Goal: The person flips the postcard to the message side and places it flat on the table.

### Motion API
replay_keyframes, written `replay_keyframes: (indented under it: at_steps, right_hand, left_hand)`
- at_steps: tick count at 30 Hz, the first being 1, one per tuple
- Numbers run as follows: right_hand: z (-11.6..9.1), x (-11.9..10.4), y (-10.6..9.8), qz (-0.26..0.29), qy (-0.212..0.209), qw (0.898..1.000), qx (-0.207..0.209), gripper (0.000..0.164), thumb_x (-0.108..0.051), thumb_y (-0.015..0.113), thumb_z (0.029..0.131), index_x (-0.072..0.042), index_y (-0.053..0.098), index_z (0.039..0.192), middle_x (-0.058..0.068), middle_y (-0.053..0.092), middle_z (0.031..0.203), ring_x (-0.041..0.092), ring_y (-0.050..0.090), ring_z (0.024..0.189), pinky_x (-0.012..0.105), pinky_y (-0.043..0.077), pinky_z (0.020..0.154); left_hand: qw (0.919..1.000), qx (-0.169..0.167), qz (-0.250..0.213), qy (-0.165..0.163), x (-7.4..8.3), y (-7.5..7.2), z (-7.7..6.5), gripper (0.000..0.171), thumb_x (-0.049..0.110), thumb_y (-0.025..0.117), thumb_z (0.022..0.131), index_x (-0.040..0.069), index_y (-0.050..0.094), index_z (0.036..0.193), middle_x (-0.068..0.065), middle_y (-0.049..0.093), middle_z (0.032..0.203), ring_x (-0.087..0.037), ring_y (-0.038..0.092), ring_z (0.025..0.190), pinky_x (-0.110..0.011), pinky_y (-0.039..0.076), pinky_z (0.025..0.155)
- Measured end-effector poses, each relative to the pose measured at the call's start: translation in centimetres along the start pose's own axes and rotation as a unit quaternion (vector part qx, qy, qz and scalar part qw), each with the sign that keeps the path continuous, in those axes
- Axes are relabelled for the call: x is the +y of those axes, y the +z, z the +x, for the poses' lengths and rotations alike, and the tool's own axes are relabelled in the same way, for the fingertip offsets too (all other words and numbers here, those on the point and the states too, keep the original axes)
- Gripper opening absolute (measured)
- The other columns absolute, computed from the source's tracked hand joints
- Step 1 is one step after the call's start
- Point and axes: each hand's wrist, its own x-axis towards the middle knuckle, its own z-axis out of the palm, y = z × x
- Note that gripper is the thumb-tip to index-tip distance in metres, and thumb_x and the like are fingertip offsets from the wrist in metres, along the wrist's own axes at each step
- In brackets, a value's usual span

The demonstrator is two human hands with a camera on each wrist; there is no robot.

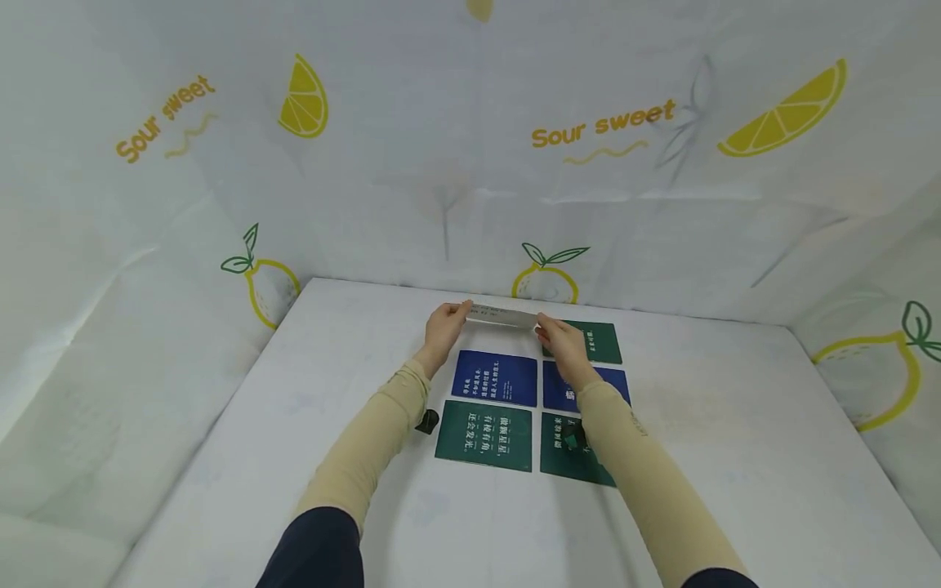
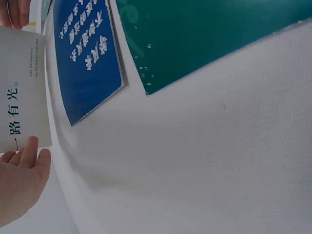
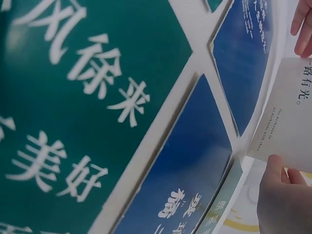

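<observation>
Both hands hold one pale card (image 1: 503, 315) by its two ends, just above the white table (image 1: 735, 457) at the far side of a card grid. My left hand (image 1: 443, 325) pinches the card's left end and my right hand (image 1: 560, 339) pinches its right end. The left wrist view shows the pale card (image 2: 22, 92) with dark print and my left fingers (image 2: 29, 156) at its edge. In the right wrist view my right fingers (image 3: 280, 195) grip the same card (image 3: 287, 119). Below lie two blue cards (image 1: 495, 377) and three green cards (image 1: 485, 435) with white writing.
A white cloth printed with lemons (image 1: 546, 278) and "Sour sweet" lettering walls in the table on three sides. A small dark object (image 1: 427, 420) shows beside my left forearm, near the green card. Bare table lies to the left, right and front of the grid.
</observation>
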Motion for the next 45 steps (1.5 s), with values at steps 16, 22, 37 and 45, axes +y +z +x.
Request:
replay_keyframes:
  at_steps: [16, 22, 37, 45]
  right_hand:
    - [-0.4, 0.4, -0.6, -0.082, -0.012, 0.996, -0.029, 0.044, -0.018, 0.050, 0.095, -0.001, 0.047, 0.135, 0.019, 0.054, 0.131, 0.010, 0.058, 0.100, 0.035, 0.043, 0.102]
    - [-0.5, 0.9, -0.9, -0.189, -0.030, 0.981, -0.043, 0.044, -0.015, 0.051, 0.093, 0.000, 0.047, 0.135, 0.023, 0.055, 0.128, 0.022, 0.057, 0.103, 0.040, 0.043, 0.101]
    - [-0.2, 0.7, -0.2, -0.462, -0.082, 0.880, -0.082, 0.044, -0.013, 0.049, 0.091, 0.005, 0.048, 0.132, 0.024, 0.056, 0.127, 0.035, 0.055, 0.114, 0.047, 0.046, 0.095]
    - [-0.6, 0.2, 0.5, -0.518, -0.106, 0.845, -0.075, 0.039, -0.004, 0.046, 0.089, 0.009, 0.053, 0.125, 0.026, 0.055, 0.127, 0.037, 0.054, 0.116, 0.049, 0.043, 0.099]
  left_hand:
    - [0.9994, -0.029, 0.020, -0.003, -0.9, -0.7, -0.1, 0.044, 0.033, 0.059, 0.090, 0.002, 0.058, 0.123, -0.016, 0.068, 0.106, -0.025, 0.064, 0.094, -0.035, 0.051, 0.083]
    - [0.9958, -0.047, 0.076, -0.019, -1.3, -0.5, 0.0, 0.048, 0.023, 0.062, 0.088, 0.003, 0.052, 0.131, -0.017, 0.065, 0.113, -0.025, 0.062, 0.101, -0.033, 0.051, 0.086]
    - [0.9445, -0.024, 0.312, 0.100, -8.3, 1.5, 5.2, 0.048, 0.036, 0.066, 0.084, 0.000, 0.063, 0.115, -0.014, 0.068, 0.110, -0.025, 0.065, 0.100, -0.033, 0.052, 0.082]
    - [0.9337, -0.019, 0.351, 0.070, -1.2, 1.3, -1.2, 0.035, 0.013, 0.062, 0.088, -0.008, 0.060, 0.116, -0.022, 0.064, 0.116, -0.034, 0.060, 0.111, -0.038, 0.049, 0.093]
